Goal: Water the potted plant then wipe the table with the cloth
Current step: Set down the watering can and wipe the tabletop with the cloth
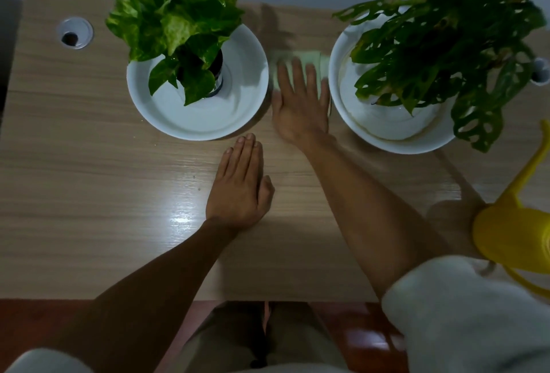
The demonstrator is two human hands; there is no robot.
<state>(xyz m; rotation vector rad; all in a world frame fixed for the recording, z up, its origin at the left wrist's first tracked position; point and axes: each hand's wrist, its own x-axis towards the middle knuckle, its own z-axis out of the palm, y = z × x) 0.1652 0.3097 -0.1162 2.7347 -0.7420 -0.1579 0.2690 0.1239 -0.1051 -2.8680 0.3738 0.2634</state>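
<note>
A pale green cloth point(309, 58) lies flat on the wooden table point(89, 149) between two potted plants. My right hand point(300, 104) presses down on it with fingers spread, blurred by motion. My left hand point(239, 185) rests flat on the table nearer to me, palm down, holding nothing. The left plant point(178, 15) has broad glossy leaves and stands in a white dish point(196, 116). The right plant point(446, 45) has holed leaves and sits in another white dish point(387, 128). A yellow watering can point(515, 223) stands at the right edge.
A round cable grommet point(74, 33) is set in the table at the far left, and another point(540, 71) shows at the right behind the leaves. The table's near edge runs just above my knees. A white wall lies behind the table.
</note>
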